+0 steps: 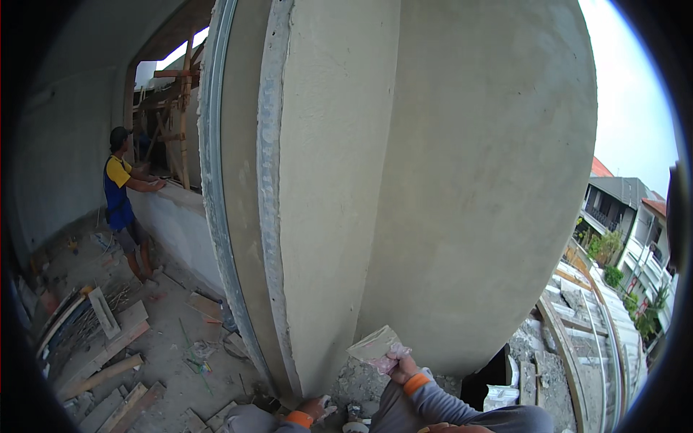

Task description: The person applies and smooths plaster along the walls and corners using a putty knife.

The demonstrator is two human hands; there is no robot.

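Note:
My right hand [405, 369], in a grey sleeve with an orange cuff, pinches a folded, creased piece of cement-smeared sheet [375, 348]. It looks like bag paper, beige with a pinkish edge, and is held in front of the foot of the plastered wall [476, 180]. Low down near the wall's base, my left hand [315, 408] is closed, its fingers curled. Something pale shows at its fingertips, too small to name. Between my hands, rough grey rubble [354, 379] lies against the wall. My grey-clad knees hide part of the ground.
A wall edge with a metal strip [224, 180] rises at left. Beyond it, a person [123, 202] leans at a window ledge [180, 196]. Planks [115, 339] and debris litter the left floor. On the right lie a dark gap [487, 382], curved boards [567, 353] and roofing below.

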